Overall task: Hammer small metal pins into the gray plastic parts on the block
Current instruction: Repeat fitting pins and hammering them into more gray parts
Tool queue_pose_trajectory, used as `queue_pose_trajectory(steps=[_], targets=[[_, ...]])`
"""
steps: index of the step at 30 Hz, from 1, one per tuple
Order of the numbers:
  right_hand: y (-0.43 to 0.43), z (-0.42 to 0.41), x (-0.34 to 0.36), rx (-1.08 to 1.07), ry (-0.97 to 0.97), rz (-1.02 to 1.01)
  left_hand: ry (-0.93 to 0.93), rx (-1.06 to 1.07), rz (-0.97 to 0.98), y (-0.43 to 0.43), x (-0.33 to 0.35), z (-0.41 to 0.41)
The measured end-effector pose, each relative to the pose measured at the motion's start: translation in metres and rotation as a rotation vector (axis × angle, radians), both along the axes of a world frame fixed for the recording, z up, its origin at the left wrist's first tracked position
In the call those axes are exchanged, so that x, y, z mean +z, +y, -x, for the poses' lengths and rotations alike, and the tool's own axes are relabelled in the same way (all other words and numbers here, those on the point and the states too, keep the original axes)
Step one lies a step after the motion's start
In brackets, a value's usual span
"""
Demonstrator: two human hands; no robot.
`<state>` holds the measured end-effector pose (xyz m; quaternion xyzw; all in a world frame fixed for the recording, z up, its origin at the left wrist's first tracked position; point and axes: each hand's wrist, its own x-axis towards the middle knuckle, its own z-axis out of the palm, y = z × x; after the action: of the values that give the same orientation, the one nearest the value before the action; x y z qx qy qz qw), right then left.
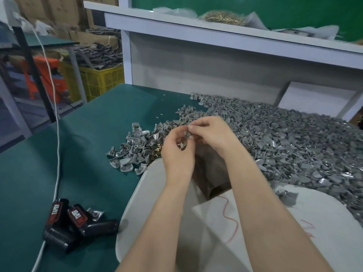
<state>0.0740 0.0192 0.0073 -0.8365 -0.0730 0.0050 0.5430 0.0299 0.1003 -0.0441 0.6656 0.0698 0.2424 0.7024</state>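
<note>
1. Two hands meet above the brown block. The right hand pinches one gray part at its fingertips. The left hand curls its fingers toward the same part; cannot tell whether they hold a pin.
2. Supply: the gray parts pile lies right of the block, with brass pins loose on the green mat just left of the hands.
3. Judgement: pin-seating step. Start the pin straight in its hole, then set the part flat on the block before striking.
4. No hammer identified. Black tools lie well apart, near left.
</note>
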Motion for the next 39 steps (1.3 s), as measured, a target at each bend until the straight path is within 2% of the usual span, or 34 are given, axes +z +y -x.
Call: queue_pose_trajectory(steps=[3, 5, 6, 8, 11, 13, 15, 23, 27, 39], targets=[[-0.008, 0.003, 0.002, 0.032, 0.045, -0.032, -0.043, 0.032, -0.060, -0.001, 0.001, 0.002], [-0.005, 0.001, 0.002, 0.030, 0.040, -0.050, -0.062, 0.119, 0.025, 0.002, 0.001, 0.000], [-0.001, -0.002, -0.001, -0.006, -0.020, 0.059, -0.060, 0.176, 0.113, 0.006, 0.000, -0.002], [0.013, -0.008, -0.009, -0.049, -0.178, 0.430, -0.049, 0.283, 0.332, 0.015, -0.001, -0.007], [0.041, -0.018, -0.026, 0.038, -0.215, 0.761, -0.024, 0.394, 0.594, 0.027, -0.006, -0.014], [0.057, -0.024, -0.035, 0.063, -0.196, 0.943, -0.015, 0.427, 0.630, 0.029, -0.009, -0.017], [0.067, -0.027, -0.040, 0.100, -0.150, 1.033, -0.017, 0.441, 0.614, 0.029, -0.010, -0.018], [0.078, -0.031, -0.047, 0.129, -0.212, 1.040, -0.002, 0.437, 0.584, 0.028, -0.009, -0.015], [0.074, -0.031, -0.044, 0.082, -0.199, 0.992, -0.012, 0.426, 0.559, 0.026, -0.007, -0.015], [0.077, -0.031, -0.044, 0.172, -0.153, 1.012, 0.004, 0.406, 0.441, 0.023, -0.006, -0.012]])
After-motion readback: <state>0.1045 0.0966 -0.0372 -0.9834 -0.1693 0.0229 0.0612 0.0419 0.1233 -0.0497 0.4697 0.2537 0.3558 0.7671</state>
